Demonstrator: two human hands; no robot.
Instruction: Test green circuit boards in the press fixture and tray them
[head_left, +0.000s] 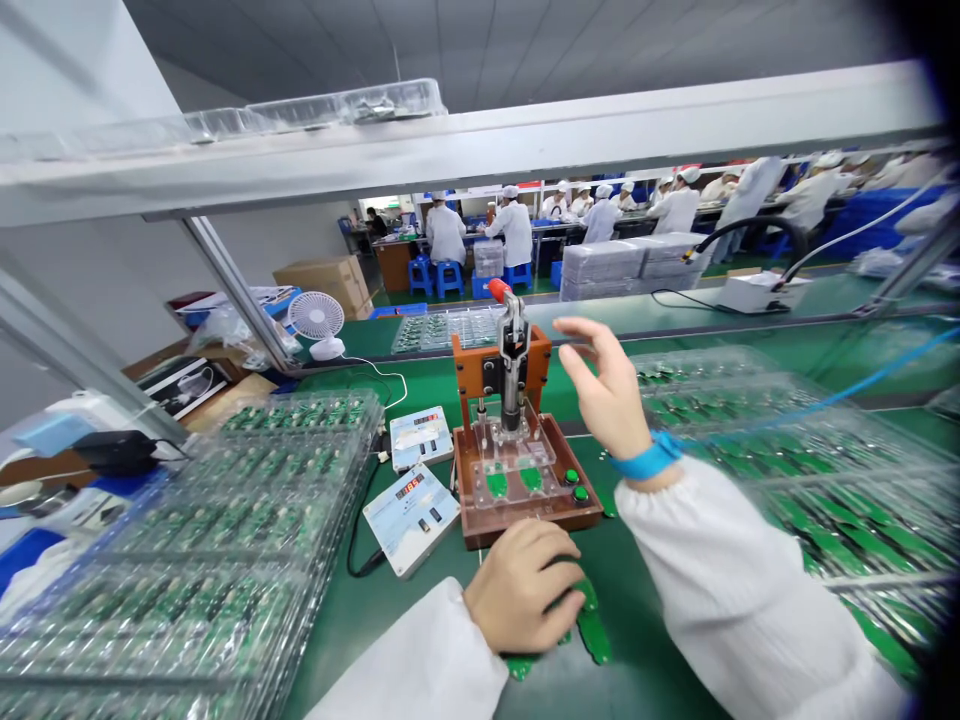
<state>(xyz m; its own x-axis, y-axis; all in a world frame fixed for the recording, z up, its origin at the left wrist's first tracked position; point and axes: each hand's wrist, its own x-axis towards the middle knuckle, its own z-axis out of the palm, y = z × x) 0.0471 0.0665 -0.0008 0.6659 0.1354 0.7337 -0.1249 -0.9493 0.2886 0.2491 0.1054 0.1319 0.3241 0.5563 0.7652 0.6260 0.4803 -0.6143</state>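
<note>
Green bench point(334, 625) held loose boards point(595, 638) at press fixture's point(513, 395) six o'clock, likely light, stiff, fragile, best edge-gripped; left hand point(525, 585) curled over some, pinch unclear, right hand point(606, 390) spread at two.

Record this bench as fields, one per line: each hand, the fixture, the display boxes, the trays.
left hand: over green boards on the bench, grip unclear
right hand: open beside the fixture, blue wrist strap on
fixture: red-tipped handle up top, two green buttons lower right
display boxes: two, left of the fixture
trays: clear, with green boards, both sides
</note>
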